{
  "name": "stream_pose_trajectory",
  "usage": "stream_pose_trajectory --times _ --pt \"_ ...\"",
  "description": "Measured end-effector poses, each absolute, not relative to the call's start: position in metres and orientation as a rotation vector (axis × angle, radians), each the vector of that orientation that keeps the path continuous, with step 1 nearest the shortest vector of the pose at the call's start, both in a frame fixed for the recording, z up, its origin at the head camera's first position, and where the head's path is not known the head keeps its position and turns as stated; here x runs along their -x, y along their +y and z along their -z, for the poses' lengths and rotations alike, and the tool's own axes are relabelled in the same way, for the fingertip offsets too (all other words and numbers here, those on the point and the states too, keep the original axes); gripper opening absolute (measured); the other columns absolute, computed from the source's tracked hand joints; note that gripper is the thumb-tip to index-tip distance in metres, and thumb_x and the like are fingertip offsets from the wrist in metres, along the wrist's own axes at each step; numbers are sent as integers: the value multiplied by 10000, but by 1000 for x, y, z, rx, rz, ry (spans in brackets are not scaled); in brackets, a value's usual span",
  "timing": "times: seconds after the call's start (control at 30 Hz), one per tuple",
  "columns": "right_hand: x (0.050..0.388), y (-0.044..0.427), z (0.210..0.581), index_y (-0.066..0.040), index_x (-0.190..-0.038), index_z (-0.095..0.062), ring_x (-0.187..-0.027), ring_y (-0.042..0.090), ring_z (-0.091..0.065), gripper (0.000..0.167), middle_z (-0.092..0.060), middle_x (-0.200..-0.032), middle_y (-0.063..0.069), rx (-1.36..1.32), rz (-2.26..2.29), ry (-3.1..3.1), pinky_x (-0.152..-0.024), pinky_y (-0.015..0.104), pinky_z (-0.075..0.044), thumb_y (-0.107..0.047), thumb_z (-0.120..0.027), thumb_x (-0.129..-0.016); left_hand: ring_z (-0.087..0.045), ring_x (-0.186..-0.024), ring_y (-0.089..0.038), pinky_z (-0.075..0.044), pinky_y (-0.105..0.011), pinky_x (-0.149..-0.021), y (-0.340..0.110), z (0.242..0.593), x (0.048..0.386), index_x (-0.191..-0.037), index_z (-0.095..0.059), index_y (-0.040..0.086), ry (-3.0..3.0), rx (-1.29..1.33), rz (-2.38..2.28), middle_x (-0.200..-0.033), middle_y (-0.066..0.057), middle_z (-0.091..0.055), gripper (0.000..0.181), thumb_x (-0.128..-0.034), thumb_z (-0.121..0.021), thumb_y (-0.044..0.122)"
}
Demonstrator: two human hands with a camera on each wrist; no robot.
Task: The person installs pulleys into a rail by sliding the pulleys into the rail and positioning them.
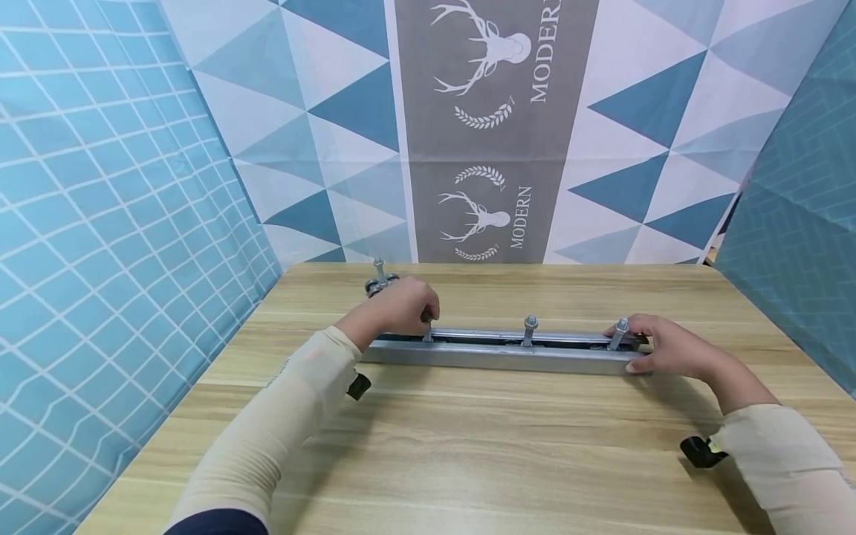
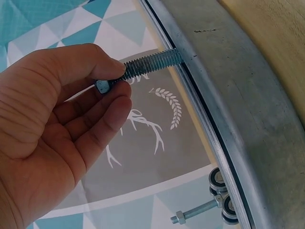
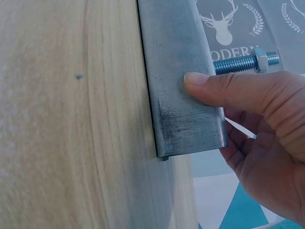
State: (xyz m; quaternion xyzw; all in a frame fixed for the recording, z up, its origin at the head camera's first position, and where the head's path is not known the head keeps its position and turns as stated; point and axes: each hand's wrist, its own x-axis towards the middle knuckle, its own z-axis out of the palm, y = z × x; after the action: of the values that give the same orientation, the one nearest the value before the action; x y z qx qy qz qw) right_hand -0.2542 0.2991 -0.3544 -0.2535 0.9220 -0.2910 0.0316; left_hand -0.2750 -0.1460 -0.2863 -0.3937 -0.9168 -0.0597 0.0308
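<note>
A long grey metal channel rail (image 1: 495, 358) lies across the table, its slot facing up. In the left wrist view my left hand (image 2: 62, 105) pinches a threaded bolt (image 2: 152, 64) between thumb and fingers, near its nut. The bolt's other end sits in the slot, toward the rail's left part. My right hand (image 1: 682, 355) grips the rail's right end, with the thumb on the near side wall and the fingers behind. Beside it a bolt with a nut (image 3: 261, 60) sticks out of the slot. Another bolt (image 1: 530, 331) stands farther along, between the hands.
Behind the rail's left part, a separate roller trolley (image 1: 381, 282) with its bolt pointing up rests on the wooden table (image 1: 508, 446). Patterned cloth (image 1: 348, 134) hangs at the back, and a blue gridded sheet (image 1: 100, 223) on the left.
</note>
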Motion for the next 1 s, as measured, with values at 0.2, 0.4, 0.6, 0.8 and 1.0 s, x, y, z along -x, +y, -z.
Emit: stream_pose_trajectory --times 0.2,0.4,0.6,0.8,1.0 --pt "255 299 353 -48 -1207 -642 -1017 291 -499 531 -610 -1057 50 779 874 2855 -843 493 -425 -30 -828 -710 -457 -609 -106 -407 -263 -595 -144 286 276 -752 -694 96 -2808 1233 180 -687 35 -573 103 -751 -668 -4" --pt "255 299 353 -61 -1213 -644 -968 254 -496 540 -600 -1036 24 780 845 2869 -780 385 -436 -41 -833 -708 -443 -606 -106 -384 -253 -587 -139 285 275 -725 -673 111 -2829 1231 187 -679 32 -562 131 -751 -656 -16" --pt "254 299 353 -65 -1225 -639 -975 260 -497 546 -603 -1043 28 781 845 2867 -776 391 -432 -42 -831 -714 -417 -592 -99 -361 -248 -571 -137 285 275 -687 -639 128 -2831 1234 184 -656 38 -539 162 -742 -651 -24" --pt "253 299 353 -74 -1227 -640 -972 260 -500 545 -604 -1042 25 781 845 2866 -771 389 -434 -54 -834 -718 -409 -587 -92 -362 -247 -573 -135 286 276 -692 -652 113 -2811 1258 190 -652 42 -534 139 -744 -655 -16" --pt "253 299 353 -69 -1223 -640 -979 258 -502 541 -605 -1051 29 788 843 2869 -778 394 -439 -52 -832 -718 -415 -593 -79 -365 -237 -577 -133 287 276 -728 -690 92 -2777 1284 172 -674 26 -568 101 -755 -657 0"
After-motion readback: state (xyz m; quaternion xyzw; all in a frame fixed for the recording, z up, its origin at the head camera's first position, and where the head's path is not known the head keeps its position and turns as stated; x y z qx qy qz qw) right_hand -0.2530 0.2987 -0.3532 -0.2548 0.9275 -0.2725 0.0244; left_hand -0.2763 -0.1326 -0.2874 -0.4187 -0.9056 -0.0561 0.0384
